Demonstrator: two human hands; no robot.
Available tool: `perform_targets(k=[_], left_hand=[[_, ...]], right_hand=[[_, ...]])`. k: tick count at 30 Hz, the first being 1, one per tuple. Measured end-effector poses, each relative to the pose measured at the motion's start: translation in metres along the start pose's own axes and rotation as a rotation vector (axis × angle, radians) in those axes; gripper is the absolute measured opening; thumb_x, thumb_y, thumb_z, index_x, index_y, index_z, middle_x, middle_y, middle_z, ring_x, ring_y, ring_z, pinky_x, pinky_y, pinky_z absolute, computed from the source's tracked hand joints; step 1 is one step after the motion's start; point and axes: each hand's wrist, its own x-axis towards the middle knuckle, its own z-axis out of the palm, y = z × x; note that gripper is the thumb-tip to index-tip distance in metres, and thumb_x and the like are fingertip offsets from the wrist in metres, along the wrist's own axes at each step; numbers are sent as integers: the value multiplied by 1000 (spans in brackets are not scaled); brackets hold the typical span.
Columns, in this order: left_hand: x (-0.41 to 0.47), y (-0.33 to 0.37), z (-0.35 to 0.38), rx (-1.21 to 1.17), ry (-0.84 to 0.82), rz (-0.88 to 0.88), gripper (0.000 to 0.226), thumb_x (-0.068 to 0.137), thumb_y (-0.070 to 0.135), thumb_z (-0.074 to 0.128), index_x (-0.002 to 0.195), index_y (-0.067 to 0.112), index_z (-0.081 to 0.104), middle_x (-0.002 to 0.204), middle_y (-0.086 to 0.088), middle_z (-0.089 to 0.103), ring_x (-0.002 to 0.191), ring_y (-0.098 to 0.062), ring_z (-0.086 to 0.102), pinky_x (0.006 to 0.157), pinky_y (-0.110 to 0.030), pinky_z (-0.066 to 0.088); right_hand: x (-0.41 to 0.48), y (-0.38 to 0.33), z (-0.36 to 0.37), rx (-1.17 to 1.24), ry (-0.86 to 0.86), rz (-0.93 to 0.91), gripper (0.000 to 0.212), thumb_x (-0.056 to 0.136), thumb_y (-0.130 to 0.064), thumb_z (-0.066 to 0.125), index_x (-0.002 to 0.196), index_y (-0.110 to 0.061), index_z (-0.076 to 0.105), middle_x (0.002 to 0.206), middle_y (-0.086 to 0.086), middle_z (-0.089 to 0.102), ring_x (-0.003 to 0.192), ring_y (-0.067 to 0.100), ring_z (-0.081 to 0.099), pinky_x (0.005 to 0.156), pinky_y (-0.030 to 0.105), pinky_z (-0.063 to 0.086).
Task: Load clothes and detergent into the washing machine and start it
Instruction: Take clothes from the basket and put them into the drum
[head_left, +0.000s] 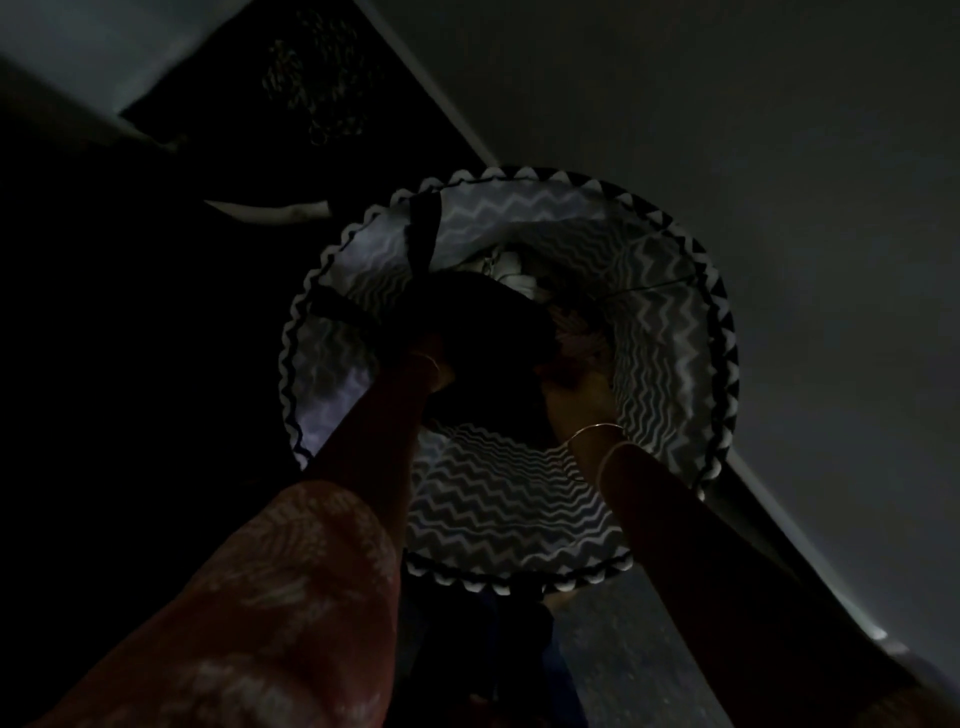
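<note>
A dark garment (493, 332) sits bunched in the middle of a round laundry hamper (670, 332), whose inner wall carries a grey and white zigzag print and whose rim is trimmed with black and white triangles. Both hands reach down inside the hamper. The left hand (431, 364) is closed on the near left part of the dark garment, with a thin bangle at its wrist. The right hand (576, 389) grips the garment's near right edge, fingers curled into the cloth, and two bangles ring that wrist. Past the garment, toward the far wall of the hamper, a pale cloth (511, 270) shows, partly covered. To the right of the garment a patterned piece (576, 332) lies against the hamper wall. A black strap (423, 234) hangs over the hamper's far left rim. The hands and garment take up the hamper's centre, with open lining showing all round them. The left arm wears a reddish patterned sleeve (291, 597) that crosses the hamper's near left rim. Right of the hamper a plain wall (779, 130) runs close to the rim. Left of the hamper everything is too dark to make out
</note>
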Motion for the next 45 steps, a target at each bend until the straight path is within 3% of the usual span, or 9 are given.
perform_targets(k=[8, 13, 16, 22, 25, 32, 36, 41, 45], left_hand=[[-14, 6, 15, -550, 361, 19, 53, 92, 17, 58, 139, -1, 42, 144, -22, 42, 137, -32, 38, 116, -36, 23], [-65, 35, 13, -972, 349, -46, 90, 62, 30, 83, 136, -2, 44, 137, -19, 51, 130, -30, 47, 110, -37, 36], [-115, 47, -9, -877, 213, -5, 72, 71, 29, 80, 132, 4, 53, 136, -18, 53, 129, -33, 48, 108, -41, 38], [-225, 46, -54, -723, 412, 135, 29, 85, 26, 69, 104, 4, 71, 107, -19, 69, 106, -35, 61, 87, -34, 49], [-285, 44, -90, -635, 538, 241, 26, 89, 29, 63, 105, 9, 70, 104, -15, 70, 101, -34, 62, 77, -27, 44], [-399, 41, -151, -523, 671, 448, 28, 91, 28, 60, 116, 17, 67, 117, -6, 68, 111, -25, 60, 88, -27, 46], [-447, 34, -170, -671, 730, 546, 23, 91, 24, 62, 111, 16, 69, 112, -3, 69, 102, -14, 63, 86, -24, 49], [-508, 37, -207, -870, 742, 668, 20, 92, 23, 61, 108, 13, 66, 87, -3, 67, 46, -2, 59, 49, -23, 52], [-557, 46, -240, -917, 785, 802, 10, 93, 18, 60, 102, 17, 61, 68, 11, 61, 43, 0, 57, 46, -14, 47]], right_hand=[[-11, -4, -23, -7, -4, -13, 27, 89, -14, 56, 108, 2, 65, 113, 22, 66, 107, 37, 60, 93, 37, 47], [-37, -27, -44, -23, -24, -33, 27, 92, -5, 48, 111, 7, 63, 118, 24, 63, 113, 37, 57, 94, 32, 42], [-69, -43, -61, -69, -24, -75, 29, 92, -3, 48, 117, 5, 61, 123, 22, 60, 119, 37, 54, 99, 32, 38], [-136, -66, -98, -109, -111, -284, 53, 70, -14, 65, 122, -8, 57, 124, 13, 60, 120, 28, 53, 107, 41, 40], [-161, -80, -116, -160, -132, -358, 71, 60, -17, 69, 128, -11, 52, 131, 11, 54, 125, 27, 49, 108, 43, 39], [-232, -125, -148, -213, -156, -461, 107, 49, -25, 86, 142, -25, 35, 144, 8, 43, 132, 26, 42, 109, 44, 37], [-273, -157, -160, -354, -124, -593, 99, 55, -23, 87, 140, -13, 39, 141, 11, 47, 133, 27, 42, 112, 41, 33], [-309, -190, -177, -264, -72, -657, 81, 57, -19, 86, 129, -10, 50, 128, 11, 59, 120, 26, 54, 104, 37, 41], [-330, -212, -189, -71, -78, -639, 69, 62, -13, 85, 124, -7, 55, 122, 7, 62, 108, 15, 56, 93, 26, 45]])
